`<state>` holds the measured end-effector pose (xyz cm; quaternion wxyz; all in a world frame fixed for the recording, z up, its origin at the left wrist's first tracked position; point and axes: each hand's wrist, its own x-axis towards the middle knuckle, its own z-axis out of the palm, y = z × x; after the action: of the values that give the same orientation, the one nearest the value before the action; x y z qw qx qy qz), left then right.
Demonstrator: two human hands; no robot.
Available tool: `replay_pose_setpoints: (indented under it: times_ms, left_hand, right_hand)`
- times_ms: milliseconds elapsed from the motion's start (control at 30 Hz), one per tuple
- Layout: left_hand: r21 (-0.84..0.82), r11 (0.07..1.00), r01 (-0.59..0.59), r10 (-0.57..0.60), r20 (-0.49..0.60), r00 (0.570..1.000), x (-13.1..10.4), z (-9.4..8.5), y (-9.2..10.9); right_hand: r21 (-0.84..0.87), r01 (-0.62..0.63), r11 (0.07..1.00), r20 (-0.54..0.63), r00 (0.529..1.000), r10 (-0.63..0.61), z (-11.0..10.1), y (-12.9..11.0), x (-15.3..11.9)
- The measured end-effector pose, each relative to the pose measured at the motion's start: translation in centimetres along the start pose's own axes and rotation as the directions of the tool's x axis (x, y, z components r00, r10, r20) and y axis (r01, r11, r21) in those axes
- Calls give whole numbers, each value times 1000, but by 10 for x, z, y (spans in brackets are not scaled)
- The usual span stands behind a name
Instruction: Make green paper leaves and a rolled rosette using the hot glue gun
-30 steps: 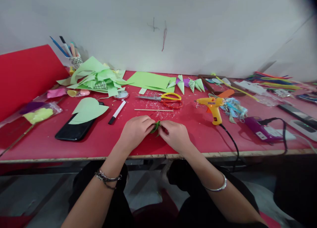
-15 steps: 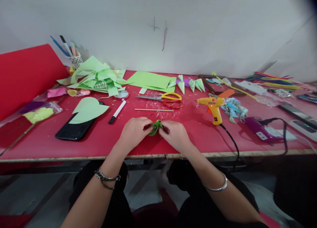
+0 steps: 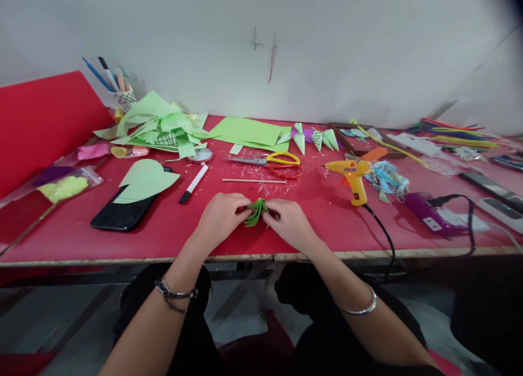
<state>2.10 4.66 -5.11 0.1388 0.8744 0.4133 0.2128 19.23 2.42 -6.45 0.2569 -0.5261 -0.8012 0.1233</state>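
A red table [image 3: 339,226] carries everything, with the yellow-handled scissors [image 3: 263,161] lying near its middle. A red board [image 3: 44,125] slants up far to the left of the scissors. Also left of them, toward the wall, a loose heap of pale green paper [image 3: 153,125] is piled up, and just behind them a flat green sheet [image 3: 241,131] is spread. Left of the scissors and nearer the person, a black phone [image 3: 122,215] is partly covered by heart-like paper pieces [image 3: 151,182]. On the near side of the scissors are the left hand [image 3: 223,218] and the right hand [image 3: 292,223], thumbs and fingers pinching one thing between them from opposite sides. To the right of the scissors sits a yellow glue gun [image 3: 349,171], its orange light lit. A capped marker [image 3: 194,185] lies to their left. A thin stick [image 3: 254,181] and white scraps [image 3: 273,189] lie between the scissors and the hands. The pleated green piece [image 3: 256,212] is held directly on the near side of the scissors: narrow folds fanned and curved, bright along the edges, darker in the creases, its ends hidden by fingertips.
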Motion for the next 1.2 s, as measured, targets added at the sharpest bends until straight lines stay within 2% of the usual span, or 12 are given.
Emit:
replay_pose_setpoints:
  times_ms: [267, 467, 600, 733, 867, 967, 1067, 1133, 1200]
  left_hand:
    - [78, 997, -2, 4, -20, 1000, 1, -2, 2]
    - [163, 984, 67, -61, -40, 997, -1, -2, 3]
    - [132, 985, 108, -105, -26, 994, -3, -3, 1]
    - [49, 994, 96, -94, -27, 995, -3, -5, -2]
    - [7, 998, 70, -70, -6, 998, -5, -8, -1]
    - [12, 993, 119, -119, -9, 993, -6, -9, 1]
    - [24, 982, 188, -187, -47, 981, -6, -9, 5]
    - [27, 984, 178, -176, -70, 982, -5, -8, 7]
    - [29, 990, 139, -136, -91, 987, -5, -5, 8]
  right_hand:
    - [19, 38, 999, 5, 999, -38, 0, 1, -1]
    - [-39, -7, 999, -10, 1000, 6, -1, -2, 0]
    - [-75, -64, 995, -59, 997, 59, 0, 0, 0]
    - [-63, -96, 993, -107, 990, 89, 1, 3, 0]
    - [33, -95, 995, -71, 993, 97, -4, 7, 1]
    - [160, -83, 984, -7, 996, 85, -15, 13, 0]
    - [200, -103, 974, -47, 992, 115, -27, 17, -2]
    - [199, -98, 975, -81, 990, 116, -33, 17, -3]
    - [201, -66, 977, -65, 995, 81, -34, 16, -4]
